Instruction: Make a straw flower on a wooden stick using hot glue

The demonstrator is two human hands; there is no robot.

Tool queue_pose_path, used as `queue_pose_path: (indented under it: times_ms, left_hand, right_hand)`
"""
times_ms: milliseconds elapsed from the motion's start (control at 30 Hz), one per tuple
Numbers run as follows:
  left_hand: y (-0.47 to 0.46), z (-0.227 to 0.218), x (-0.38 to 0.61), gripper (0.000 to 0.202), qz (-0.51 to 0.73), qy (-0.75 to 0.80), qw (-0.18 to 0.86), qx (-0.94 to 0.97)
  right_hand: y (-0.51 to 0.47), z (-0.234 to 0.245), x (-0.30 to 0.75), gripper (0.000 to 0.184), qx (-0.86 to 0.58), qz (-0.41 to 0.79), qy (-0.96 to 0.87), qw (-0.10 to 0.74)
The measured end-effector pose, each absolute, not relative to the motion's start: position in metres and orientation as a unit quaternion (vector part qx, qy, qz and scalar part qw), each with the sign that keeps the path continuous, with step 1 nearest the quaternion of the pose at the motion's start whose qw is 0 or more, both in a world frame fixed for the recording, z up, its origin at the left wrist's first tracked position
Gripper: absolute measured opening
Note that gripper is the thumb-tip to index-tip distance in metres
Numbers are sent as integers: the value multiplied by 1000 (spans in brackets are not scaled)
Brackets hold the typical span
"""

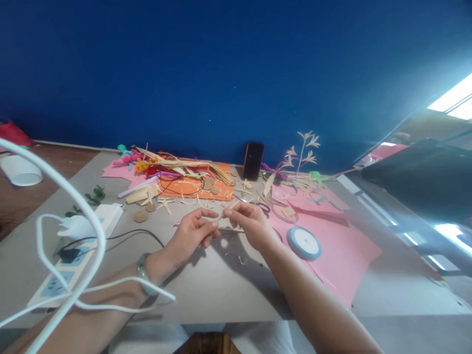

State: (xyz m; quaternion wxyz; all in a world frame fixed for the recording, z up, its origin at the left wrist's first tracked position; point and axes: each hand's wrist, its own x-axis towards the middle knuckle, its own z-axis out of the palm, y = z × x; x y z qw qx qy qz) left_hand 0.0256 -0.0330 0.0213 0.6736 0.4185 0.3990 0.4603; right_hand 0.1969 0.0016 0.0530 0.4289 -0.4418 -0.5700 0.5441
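Observation:
Above the middle of the grey table, my left hand [193, 230] and my right hand [251, 223] meet almost fingertip to fingertip. Both are closed in a pinch on a small pale strip [221, 216], mostly covered by the fingers; its exact kind is too small to tell. Scissors [264, 209] with dark handles lie just beyond my right hand. Tiny pale scraps [241, 260] are scattered below the hands. Dried husk pieces [165, 204] lie past my left hand. A flower stem with pale husk-like petals [301, 152] stands upright at the back right.
A white power strip [110, 216] with plugs and a looping white cable [94, 221] occupies the left. Orange sheet [177, 189], husks and colourful pipe cleaners [129, 158] lie behind. A phone [253, 161] leans on the blue wall. Right: pink paper [342, 246] and a ribbon roll [304, 242].

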Motion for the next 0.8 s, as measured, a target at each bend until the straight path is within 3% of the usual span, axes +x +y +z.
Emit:
queue_pose_path:
  times_ms: [800]
  left_hand:
    - [-33,20,26,35,461,402,672,417]
  right_hand:
    - [1,52,195,28,-450,530,-569,439]
